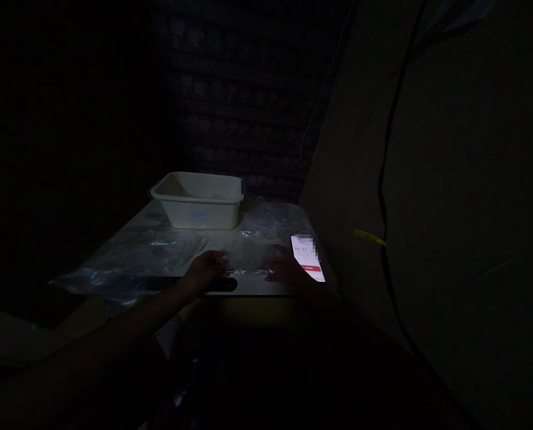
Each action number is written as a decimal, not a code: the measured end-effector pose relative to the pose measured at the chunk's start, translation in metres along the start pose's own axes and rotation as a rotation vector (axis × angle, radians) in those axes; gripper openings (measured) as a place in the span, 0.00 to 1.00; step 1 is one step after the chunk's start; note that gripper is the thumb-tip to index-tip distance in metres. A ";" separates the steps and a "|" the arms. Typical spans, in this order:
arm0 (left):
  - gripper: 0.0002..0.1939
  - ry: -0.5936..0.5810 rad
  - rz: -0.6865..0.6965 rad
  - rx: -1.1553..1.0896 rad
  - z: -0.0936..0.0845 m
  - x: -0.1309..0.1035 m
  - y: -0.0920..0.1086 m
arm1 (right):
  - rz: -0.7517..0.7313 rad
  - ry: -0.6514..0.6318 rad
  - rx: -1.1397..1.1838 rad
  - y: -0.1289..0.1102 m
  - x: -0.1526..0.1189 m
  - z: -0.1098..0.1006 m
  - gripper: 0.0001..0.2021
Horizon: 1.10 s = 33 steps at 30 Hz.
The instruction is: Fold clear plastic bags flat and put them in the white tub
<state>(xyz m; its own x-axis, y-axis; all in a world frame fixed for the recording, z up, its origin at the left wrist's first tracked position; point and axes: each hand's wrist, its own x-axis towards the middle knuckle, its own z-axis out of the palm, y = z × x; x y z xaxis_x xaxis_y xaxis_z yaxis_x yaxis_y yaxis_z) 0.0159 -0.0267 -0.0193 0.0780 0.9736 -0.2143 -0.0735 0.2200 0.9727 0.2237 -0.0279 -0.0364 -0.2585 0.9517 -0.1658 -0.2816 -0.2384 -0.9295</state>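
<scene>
In dim light, my left hand [204, 270] has its fingers closed on the left edge of a small clear plastic bag [247, 258], which lies low over the white table [257, 288]. At the bag's right side is my right hand [286, 266], slightly blurred, with its fingers spread apart. Whether those fingers touch the bag is too dark to tell. A dark flat strip with a rounded end [225, 285] lies under my left wrist, along the table's front edge. What the small bag holds, if anything, cannot be made out.
A white plastic tub [206, 214] stands at the back left. Loose clear plastic bags lie at the left [145, 254] and behind at the right [275, 215]. A lit phone [308, 257] lies by my right hand. A cable [382, 197] hangs along the right wall.
</scene>
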 end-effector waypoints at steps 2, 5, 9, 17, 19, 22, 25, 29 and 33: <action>0.17 0.020 -0.016 -0.054 0.001 -0.001 0.001 | -0.001 -0.003 0.032 -0.001 -0.001 0.000 0.28; 0.17 0.034 -0.035 -0.110 0.002 -0.003 0.002 | 0.015 -0.006 0.064 -0.004 -0.004 0.004 0.27; 0.19 0.014 -0.044 -0.135 0.001 -0.002 0.001 | 0.031 -0.025 0.098 -0.006 -0.004 0.009 0.28; 0.19 -0.009 -0.028 -0.095 -0.002 0.004 -0.006 | 0.072 0.007 0.007 -0.002 0.001 0.006 0.29; 0.18 -0.015 -0.020 -0.050 -0.003 0.004 -0.005 | 0.054 -0.012 -0.026 -0.004 -0.001 0.005 0.29; 0.16 -0.003 0.024 0.136 -0.005 0.001 0.001 | 0.019 0.001 -0.168 -0.009 -0.003 0.004 0.26; 0.13 0.026 0.129 0.426 -0.007 -0.002 0.009 | -0.024 0.044 -0.342 -0.009 -0.001 0.000 0.22; 0.08 0.019 0.266 0.783 -0.009 -0.006 0.020 | -0.063 0.065 -0.459 -0.005 0.006 -0.004 0.22; 0.11 -0.044 0.356 1.075 -0.010 -0.006 0.022 | -0.094 0.055 -0.498 -0.005 0.006 -0.002 0.23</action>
<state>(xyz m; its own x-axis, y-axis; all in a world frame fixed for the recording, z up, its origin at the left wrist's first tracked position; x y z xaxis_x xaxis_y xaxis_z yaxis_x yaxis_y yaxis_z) 0.0041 -0.0268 0.0021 0.2600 0.9629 0.0720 0.7925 -0.2554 0.5539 0.2252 -0.0208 -0.0329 -0.2000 0.9766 -0.0785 0.1767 -0.0429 -0.9833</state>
